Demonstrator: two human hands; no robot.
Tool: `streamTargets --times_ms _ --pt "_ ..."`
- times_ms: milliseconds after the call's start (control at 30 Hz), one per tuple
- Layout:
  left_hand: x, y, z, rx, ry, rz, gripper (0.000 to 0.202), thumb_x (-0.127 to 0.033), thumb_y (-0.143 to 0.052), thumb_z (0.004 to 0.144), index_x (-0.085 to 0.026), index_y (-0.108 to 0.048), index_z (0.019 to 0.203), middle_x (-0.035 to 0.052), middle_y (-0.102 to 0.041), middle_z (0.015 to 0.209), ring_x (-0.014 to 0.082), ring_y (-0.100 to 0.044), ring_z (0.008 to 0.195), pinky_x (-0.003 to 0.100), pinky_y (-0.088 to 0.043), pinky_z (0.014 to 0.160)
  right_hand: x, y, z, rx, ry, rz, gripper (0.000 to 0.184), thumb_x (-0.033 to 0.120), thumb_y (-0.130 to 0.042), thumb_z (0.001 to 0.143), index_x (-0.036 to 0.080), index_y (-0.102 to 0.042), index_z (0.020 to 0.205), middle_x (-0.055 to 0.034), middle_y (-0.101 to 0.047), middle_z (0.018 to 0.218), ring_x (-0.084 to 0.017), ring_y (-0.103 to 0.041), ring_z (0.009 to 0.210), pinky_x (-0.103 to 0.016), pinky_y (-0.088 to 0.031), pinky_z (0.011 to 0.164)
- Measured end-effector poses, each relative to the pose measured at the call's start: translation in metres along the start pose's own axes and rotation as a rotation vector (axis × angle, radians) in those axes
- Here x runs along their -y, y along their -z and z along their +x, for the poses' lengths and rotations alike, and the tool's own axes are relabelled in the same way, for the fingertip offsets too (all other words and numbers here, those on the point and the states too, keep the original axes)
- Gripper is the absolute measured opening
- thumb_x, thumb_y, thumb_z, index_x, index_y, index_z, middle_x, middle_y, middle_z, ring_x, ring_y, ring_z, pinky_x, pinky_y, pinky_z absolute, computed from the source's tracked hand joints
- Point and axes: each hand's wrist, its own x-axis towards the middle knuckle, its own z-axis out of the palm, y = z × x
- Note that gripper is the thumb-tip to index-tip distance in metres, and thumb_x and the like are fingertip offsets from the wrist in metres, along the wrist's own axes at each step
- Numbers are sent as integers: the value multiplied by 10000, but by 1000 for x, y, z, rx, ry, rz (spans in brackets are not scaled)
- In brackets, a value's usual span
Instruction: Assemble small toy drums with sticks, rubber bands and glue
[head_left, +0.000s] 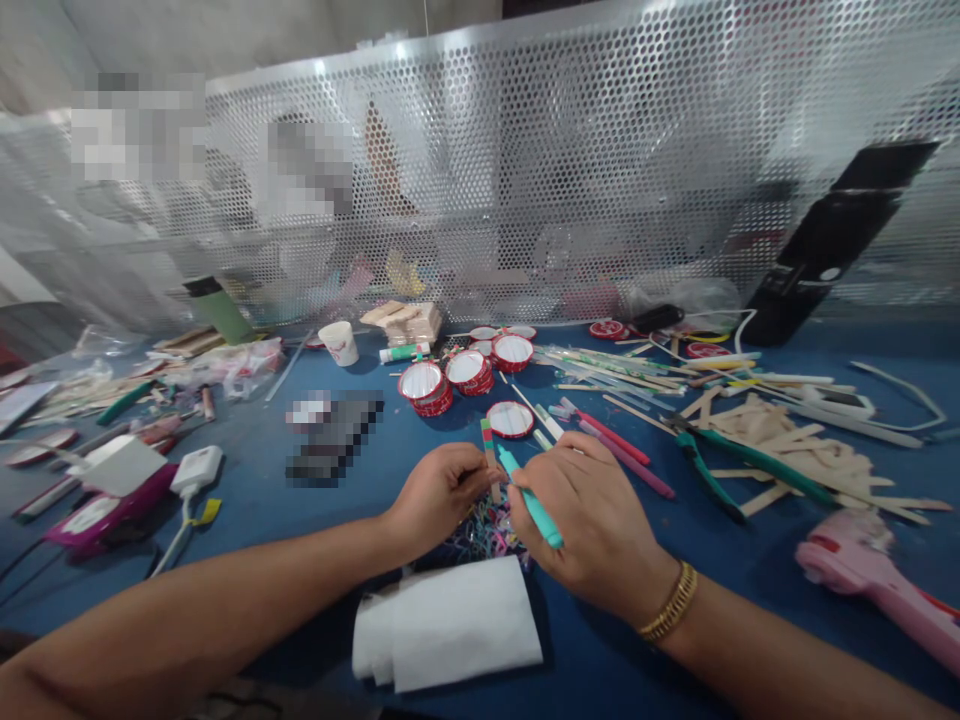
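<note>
My left hand pinches a small wooden craft stick whose upper end is coloured green and red. In my right hand is a turquoise marker pen, gripped like a pencil, with its upper end close to the stick. Whether the pen's tip touches the wood I cannot tell. A tangle of multicoloured shreds lies just beneath both hands. In front of them a folded white cloth or paper rests on the table. Beyond the hands is a round red-rimmed disc.
Red tins stand behind the hands. Loose craft sticks, green-handled pliers and a pink glue gun lie to the right. Left are a blurred dark object and a white adapter. A perforated metal screen closes the back.
</note>
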Motion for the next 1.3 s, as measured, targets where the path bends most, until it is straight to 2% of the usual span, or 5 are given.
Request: streamTargets --times_ms 267,700,933,1300 --pt "2 0 0 -21 -32 22 387 -216 -532 941 -153 -407 580 -43 -402 611 91 -379 607 218 -291 581 3 2 1 0 36 53 138 175 -510 912 162 -590 799 -32 -620 687 -173 -556 671 -379 -420 773" --pt "3 -1 -1 -13 -22 48 370 -244 -514 942 -152 -462 587 -31 -428 625 102 -392 623 231 -310 596 4 1 2 -3 40 47 153 183 -488 927 172 -586 810 -35 -638 703 -180 -579 694 -379 -418 795" --pt "1 0 1 -7 10 20 391 -312 -523 954 -151 -497 598 -19 -481 645 107 -427 634 227 -333 606 0 1 1 2 -16 7 151 192 -492 921 177 -587 805 -20 -612 664 -175 -548 647 -384 -422 805" --pt "5 -2 0 -14 -19 24 355 -215 -519 925 -153 -447 582 -31 -433 628 101 -390 622 223 -316 586 4 1 1 1 38 55 130 182 -490 927 175 -584 837 -28 -638 710 -172 -578 699 -370 -409 796"
